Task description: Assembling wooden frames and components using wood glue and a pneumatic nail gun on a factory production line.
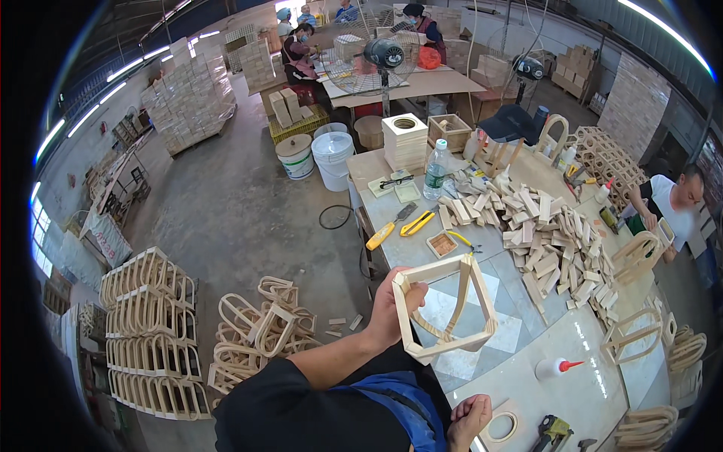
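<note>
My left hand (399,305) grips one side of a pale wooden frame (413,335), raised above the table. The frame is square at its front, and a curved wooden arch (456,301) shows through the opening. Near the lower edge, my right hand (471,418) is closed with the fingers curled in; whatever it may hold is hidden. Beside it lies a square wooden plate with a round hole (514,427). A yellow-green and black power tool (553,431) rests to the right of the plate. Farther up stands a white glue bottle with a red tip (557,368).
Loose wooden blocks (542,233) form a heap across the table. A water bottle (436,169), a yellow-handled scraper (388,230) and a small wooden box (442,243) stand or lie left of it. Arched frames (154,331) are stacked on the left floor. A co-worker (670,207) works at right.
</note>
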### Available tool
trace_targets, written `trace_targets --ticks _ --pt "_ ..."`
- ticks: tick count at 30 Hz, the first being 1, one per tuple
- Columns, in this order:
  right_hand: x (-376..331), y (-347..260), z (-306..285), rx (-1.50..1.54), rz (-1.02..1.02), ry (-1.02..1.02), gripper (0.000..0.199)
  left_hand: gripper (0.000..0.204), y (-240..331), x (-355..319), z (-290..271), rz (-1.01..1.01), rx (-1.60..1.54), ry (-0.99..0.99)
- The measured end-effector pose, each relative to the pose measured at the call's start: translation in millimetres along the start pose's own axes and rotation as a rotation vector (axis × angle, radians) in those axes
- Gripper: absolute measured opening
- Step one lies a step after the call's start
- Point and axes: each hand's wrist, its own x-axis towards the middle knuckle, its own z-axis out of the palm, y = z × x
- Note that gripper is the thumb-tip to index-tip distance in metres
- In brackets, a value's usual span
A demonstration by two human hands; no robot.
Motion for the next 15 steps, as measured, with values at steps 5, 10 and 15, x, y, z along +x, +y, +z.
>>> trace_targets --ticks 5,10,15 --pt "2 5 -2 0.002 0.051 -0.057 0.037 0.018 -5 4 -1 -0.01 -0.06 -0.019" --pt "5 5 -4 -0.019 0.067 -0.086 0.037 0.018 -18 6 -4 -0.05 -0.128 -0.033" --pt "7 8 0 -0.077 0.059 -0.09 0.031 0.019 -20 5 -1 -0.09 -0.175 0.011"
